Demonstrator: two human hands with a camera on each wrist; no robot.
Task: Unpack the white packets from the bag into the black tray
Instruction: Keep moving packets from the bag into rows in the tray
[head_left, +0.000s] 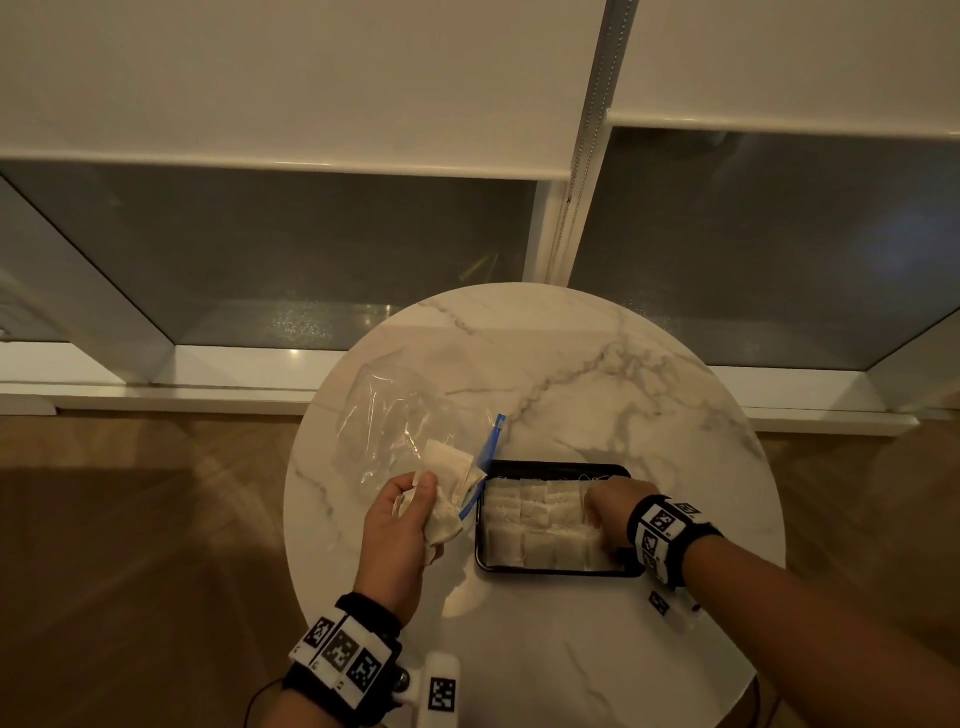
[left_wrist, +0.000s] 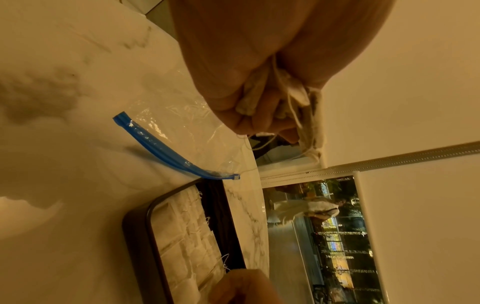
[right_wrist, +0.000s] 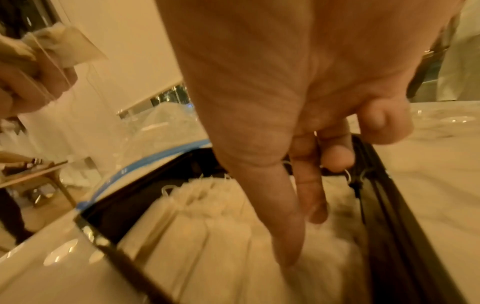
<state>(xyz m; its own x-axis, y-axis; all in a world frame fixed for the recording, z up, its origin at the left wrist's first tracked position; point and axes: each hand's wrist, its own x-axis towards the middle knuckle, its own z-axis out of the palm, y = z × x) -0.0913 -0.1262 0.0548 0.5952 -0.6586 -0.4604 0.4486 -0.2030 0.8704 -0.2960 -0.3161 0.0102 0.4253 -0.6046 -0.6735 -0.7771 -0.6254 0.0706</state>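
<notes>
a round marble table (head_left: 597, 364) stands before a window with white roller blinds (head_left: 311, 78), wood floor (head_left: 130, 519) below. on it lies a clear bag (head_left: 387, 421) with a blue zip strip (head_left: 485, 457), flattened just left of one black tray (head_left: 558, 571); the strip's end nearly meets the tray's corner. the left hand (head_left: 402, 530), raised beside the bag's mouth, is clenched around a bunch of white packets (head_left: 449, 486), strings trailing; their number cannot be told. the right hand (head_left: 613, 506) reaches into the tray, straight fingers (right_wrist: 288, 236) pressing on the packed rows of packets (head_left: 530, 525), too many and too blurred to count. both wrists wear marker bands (head_left: 343, 660).
</notes>
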